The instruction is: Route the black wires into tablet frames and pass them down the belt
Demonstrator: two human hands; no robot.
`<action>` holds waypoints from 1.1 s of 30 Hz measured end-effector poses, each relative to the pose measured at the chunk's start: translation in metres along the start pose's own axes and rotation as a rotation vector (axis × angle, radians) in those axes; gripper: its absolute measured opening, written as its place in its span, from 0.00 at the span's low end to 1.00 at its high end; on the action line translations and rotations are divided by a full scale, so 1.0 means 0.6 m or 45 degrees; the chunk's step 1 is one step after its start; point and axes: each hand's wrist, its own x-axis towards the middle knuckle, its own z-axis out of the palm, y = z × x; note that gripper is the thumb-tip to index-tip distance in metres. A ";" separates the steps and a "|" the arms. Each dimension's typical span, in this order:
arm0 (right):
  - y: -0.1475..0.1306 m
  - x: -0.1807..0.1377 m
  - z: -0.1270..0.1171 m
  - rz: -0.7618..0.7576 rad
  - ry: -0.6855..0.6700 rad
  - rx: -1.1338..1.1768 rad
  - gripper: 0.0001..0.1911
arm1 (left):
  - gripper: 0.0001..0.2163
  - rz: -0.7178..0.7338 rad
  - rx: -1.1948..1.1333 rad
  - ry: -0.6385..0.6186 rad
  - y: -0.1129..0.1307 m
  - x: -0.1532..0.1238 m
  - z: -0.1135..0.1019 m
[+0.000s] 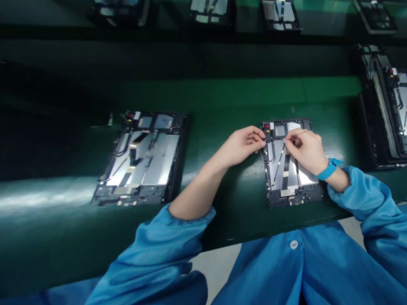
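An opened tablet chassis (pixel 291 178) with silver shielding and black cables lies flat on the green belt (pixel 222 101) in front of me. My left hand (pixel 243 146) rests at its upper left corner, fingers curled and pressed against the frame edge. My right hand (pixel 307 148) hovers over the upper middle of the chassis, fingers pinched on a thin wire or cable end (pixel 299 134). A blue wrist strap (pixel 327 169) circles my right wrist. Both arms wear blue sleeves.
A second opened tablet chassis (pixel 143 159) lies to the left on the belt. More stacked chassis (pixel 386 106) sit at the right edge. Several others (pixel 280 15) line a farther belt at the top. The belt's near edge runs just before my body.
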 end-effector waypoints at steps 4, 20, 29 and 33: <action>-0.012 0.037 -0.003 0.049 -0.077 -0.164 0.07 | 0.14 -0.039 -0.058 0.019 0.002 -0.001 -0.001; -0.032 0.026 -0.020 0.053 -0.035 -0.258 0.07 | 0.11 0.290 0.529 0.104 0.004 -0.013 0.019; -0.009 0.039 -0.007 0.107 -0.024 -0.108 0.07 | 0.13 0.317 1.521 0.027 0.075 -0.024 0.066; -0.009 0.010 -0.015 0.013 -0.071 -0.093 0.08 | 0.06 0.248 1.274 0.004 0.075 -0.011 0.052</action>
